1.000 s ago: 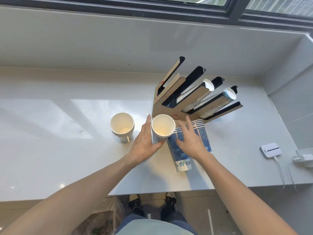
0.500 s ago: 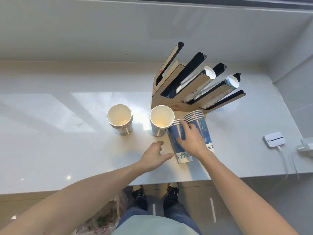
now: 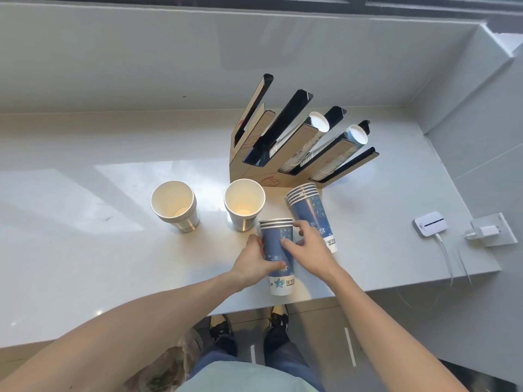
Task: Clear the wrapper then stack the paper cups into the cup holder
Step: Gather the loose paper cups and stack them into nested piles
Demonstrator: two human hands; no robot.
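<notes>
Blue patterned cup stack (image 3: 277, 251) with white base, cream-lined silver cups (image 3: 244, 203), tan-and-black holder (image 3: 254, 176).

A pale grey bench (image 3: 85, 278) runs beneath a window sill and meets a grey wall at its right end. Near the right edge lies a small white box-shaped device (image 3: 430, 223) with a dark stripe, a white cable (image 3: 445, 251) trailing from it over the front edge. Just beside it, a white charger (image 3: 488, 231) sits in a wall socket plate (image 3: 499, 234). Below the front edge, a crumpled plastic bag (image 3: 169, 366) rests on the floor.
</notes>
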